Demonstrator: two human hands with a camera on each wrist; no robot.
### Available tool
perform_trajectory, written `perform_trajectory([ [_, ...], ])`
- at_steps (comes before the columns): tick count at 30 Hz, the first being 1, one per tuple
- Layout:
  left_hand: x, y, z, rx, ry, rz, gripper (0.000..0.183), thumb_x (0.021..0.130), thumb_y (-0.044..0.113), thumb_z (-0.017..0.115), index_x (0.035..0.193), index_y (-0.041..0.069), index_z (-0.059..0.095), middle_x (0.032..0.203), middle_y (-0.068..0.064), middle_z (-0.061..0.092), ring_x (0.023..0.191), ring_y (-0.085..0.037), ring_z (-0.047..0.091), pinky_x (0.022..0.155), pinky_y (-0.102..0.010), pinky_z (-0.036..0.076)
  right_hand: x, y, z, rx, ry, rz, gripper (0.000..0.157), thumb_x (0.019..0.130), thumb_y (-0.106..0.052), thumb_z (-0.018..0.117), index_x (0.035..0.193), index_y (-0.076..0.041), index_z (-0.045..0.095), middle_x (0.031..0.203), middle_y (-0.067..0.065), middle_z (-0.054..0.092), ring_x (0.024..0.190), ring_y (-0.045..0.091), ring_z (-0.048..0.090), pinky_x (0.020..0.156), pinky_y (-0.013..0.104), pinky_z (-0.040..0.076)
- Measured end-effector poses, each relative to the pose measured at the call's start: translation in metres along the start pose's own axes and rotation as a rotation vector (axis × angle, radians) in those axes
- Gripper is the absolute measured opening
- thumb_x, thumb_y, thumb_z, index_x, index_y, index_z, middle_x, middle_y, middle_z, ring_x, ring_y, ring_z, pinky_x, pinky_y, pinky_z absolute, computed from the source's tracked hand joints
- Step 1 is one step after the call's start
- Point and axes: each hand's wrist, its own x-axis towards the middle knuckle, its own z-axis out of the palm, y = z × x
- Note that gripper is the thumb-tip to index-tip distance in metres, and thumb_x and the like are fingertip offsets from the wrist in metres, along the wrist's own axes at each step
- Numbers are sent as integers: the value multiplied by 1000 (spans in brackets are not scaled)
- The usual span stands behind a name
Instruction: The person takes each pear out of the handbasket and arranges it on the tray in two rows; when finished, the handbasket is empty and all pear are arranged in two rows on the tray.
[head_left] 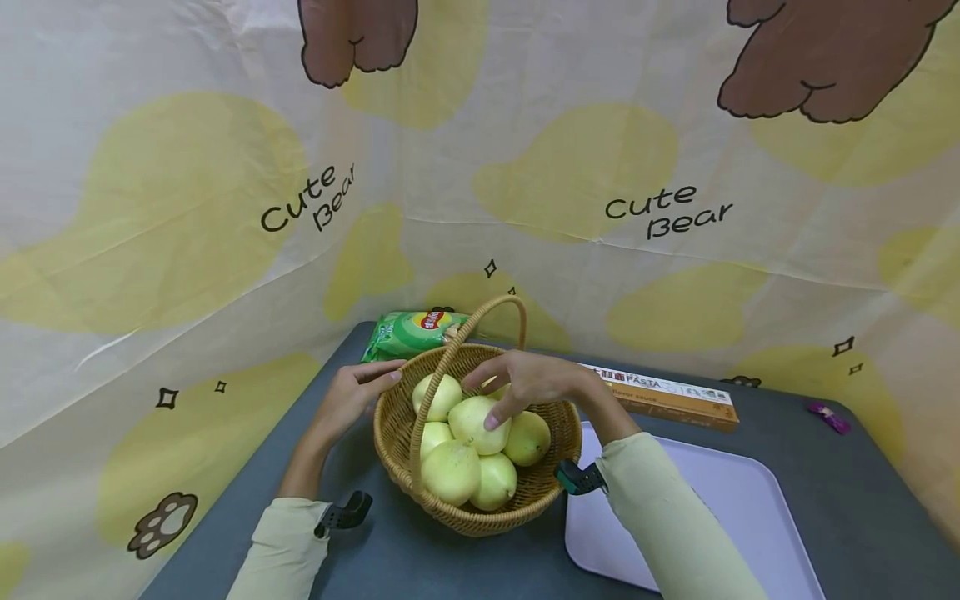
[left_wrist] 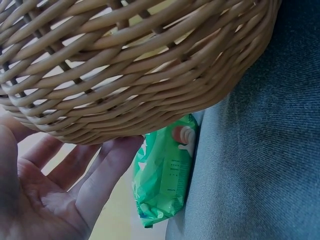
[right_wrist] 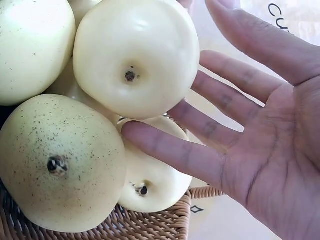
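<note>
Head view. Wicker basket on the grey surface, filled with pale pears. Your left hand rests flat, fingers straight, against the basket's left rim. Your right hand reaches in over the top, fingers spread, tips on the upper pear. Step, by my reading: reaching to take a pear; nothing is gripped yet. Next you need to curl the fingers round it while clearing the basket handle. Lilac tray just right of the basket; pasta box and green bag behind it.

Left wrist view. Open fingers under the basket's wall; green bag beyond.

Right wrist view. Spread fingers touch the pear; other pears crowd it closely.
</note>
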Motion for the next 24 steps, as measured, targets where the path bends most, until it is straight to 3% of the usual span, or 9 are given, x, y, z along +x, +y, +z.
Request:
perform_trajectory([
  [5,0,0,0,0,-1,-3,41,105,37,69,139,14,73,140,-16,68,118,-31,69,75,-41,65,3,0,2,-5,-29,12,68,88,-18,87,150,-9,61,147,5,64,129,24,63,99,34,57],
  [9,0,2,0,0,-6,-2,42,105,36,69,139,13,72,142,-17,67,120,-34,67,76,-39,64,4,-1,3,-29,-50,8,68,87,-18,88,149,-10,62,141,2,67,122,18,65,101,32,55],
  [24,-3,5,1,-2,2,-6,41,105,34,70,139,13,72,142,-16,67,119,-32,67,71,-34,63,3,0,7,-115,6,38,66,82,-18,92,144,-19,68,137,0,67,119,21,65,100,36,55],
])
